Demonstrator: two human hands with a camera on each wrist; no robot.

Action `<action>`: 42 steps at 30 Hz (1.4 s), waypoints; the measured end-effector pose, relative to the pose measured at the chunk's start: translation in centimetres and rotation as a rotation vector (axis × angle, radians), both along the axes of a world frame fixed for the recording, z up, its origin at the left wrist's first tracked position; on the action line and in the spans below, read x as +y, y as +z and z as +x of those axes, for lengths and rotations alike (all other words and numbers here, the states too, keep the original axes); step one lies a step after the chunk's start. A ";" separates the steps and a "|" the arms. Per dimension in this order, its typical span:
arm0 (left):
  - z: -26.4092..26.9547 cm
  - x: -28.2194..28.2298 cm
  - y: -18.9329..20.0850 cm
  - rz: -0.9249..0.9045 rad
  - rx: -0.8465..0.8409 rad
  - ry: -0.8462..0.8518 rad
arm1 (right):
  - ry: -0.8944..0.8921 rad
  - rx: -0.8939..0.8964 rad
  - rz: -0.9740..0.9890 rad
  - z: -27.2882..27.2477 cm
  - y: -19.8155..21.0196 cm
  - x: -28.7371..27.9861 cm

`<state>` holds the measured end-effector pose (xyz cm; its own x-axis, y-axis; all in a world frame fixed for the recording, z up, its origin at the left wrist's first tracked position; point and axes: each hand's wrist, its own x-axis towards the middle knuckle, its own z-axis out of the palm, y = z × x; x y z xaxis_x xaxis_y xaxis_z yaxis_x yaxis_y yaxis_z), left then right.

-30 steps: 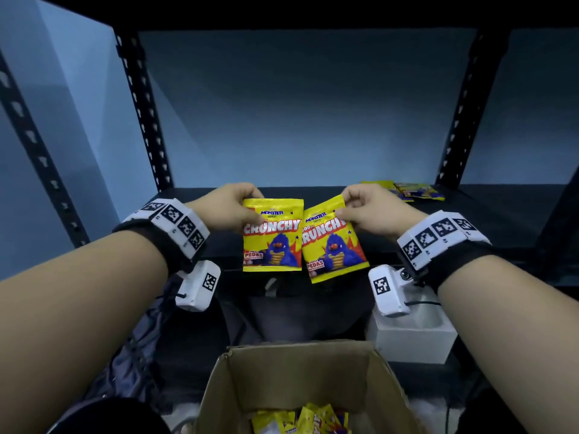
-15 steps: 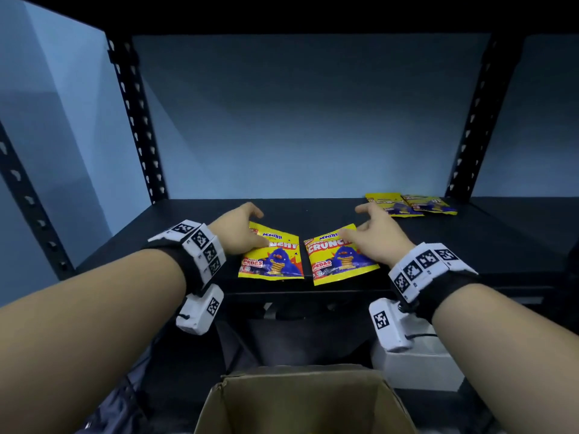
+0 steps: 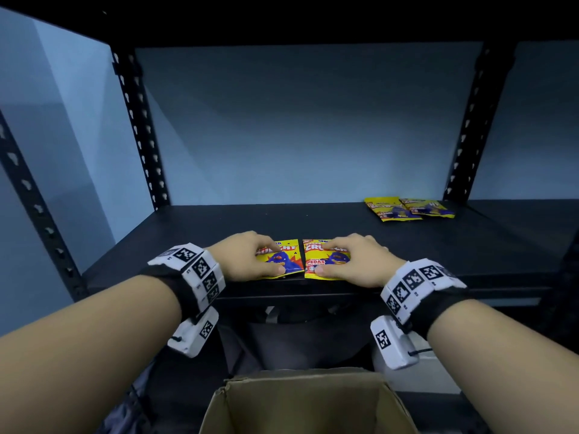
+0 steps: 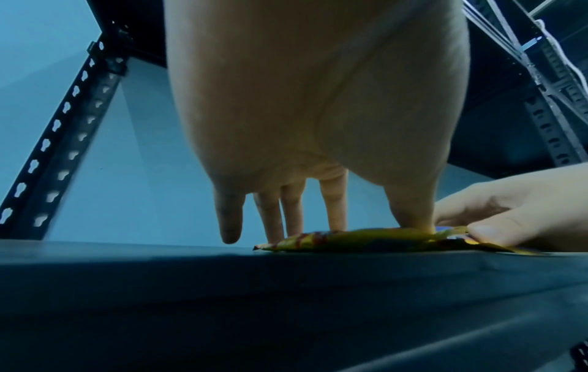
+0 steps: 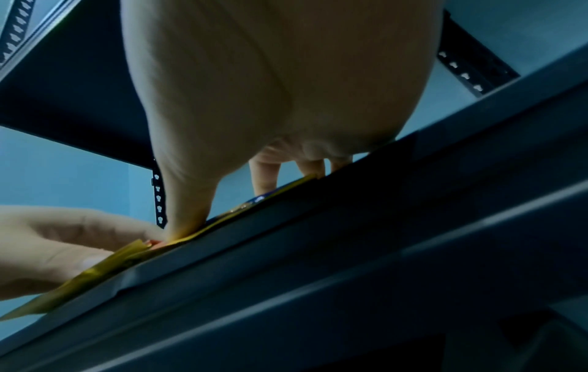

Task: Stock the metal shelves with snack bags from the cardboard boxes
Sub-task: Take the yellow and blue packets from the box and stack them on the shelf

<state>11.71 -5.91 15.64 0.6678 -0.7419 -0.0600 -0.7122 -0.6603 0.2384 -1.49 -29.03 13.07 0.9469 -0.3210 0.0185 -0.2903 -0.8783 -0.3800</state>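
Two yellow snack bags lie flat side by side on the black metal shelf [image 3: 219, 223], close to its front edge. My left hand [image 3: 272, 258] rests on the left bag [image 3: 286, 256], thumb and straight fingers pressing it down. My right hand [image 3: 326, 260] presses the right bag [image 3: 336, 256] the same way. In the left wrist view my left hand's fingers [image 4: 334, 201] stand on the left bag [image 4: 366, 239]. The right wrist view shows the right bag [image 5: 254, 201] under my right thumb, and the left bag [image 5: 79, 282] beside it.
Two more snack bags [image 3: 407, 208] lie at the shelf's back right. Perforated black uprights [image 3: 138, 120] frame the bay, with another shelf overhead. An open cardboard box [image 3: 307, 402] stands below, in front of me. A white object [image 3: 438, 371] sits under the shelf at the right.
A second ago both hands held the bags upright in front of the shelf. The bags were laid flat on it, and the hands have slid over them and now press on them.
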 end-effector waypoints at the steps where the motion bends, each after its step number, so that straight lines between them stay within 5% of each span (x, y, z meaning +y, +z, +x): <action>1: -0.1 -0.1 0.0 -0.001 0.004 0.003 | -0.011 -0.002 -0.014 0.1 0.0 0.3; 9: -0.7 -0.3 0.0 -0.027 0.049 0.028 | -0.016 -0.009 -0.025 0.2 -0.3 0.8; 13: -2.8 -2.0 0.2 -0.069 -0.044 0.008 | -0.149 -0.157 0.077 -0.3 -0.1 -0.7; 22: -9.3 -8.6 -1.7 0.328 -0.068 0.093 | -0.280 -0.187 -0.056 -2.9 -1.6 -3.2; 34: -3.6 -13.3 0.8 0.428 -0.067 0.141 | -0.277 -0.157 -0.036 -3.1 -1.7 -3.5; 42: 2.1 -16.1 1.0 0.286 0.027 0.216 | -0.263 -0.157 -0.033 -3.0 -1.3 -3.8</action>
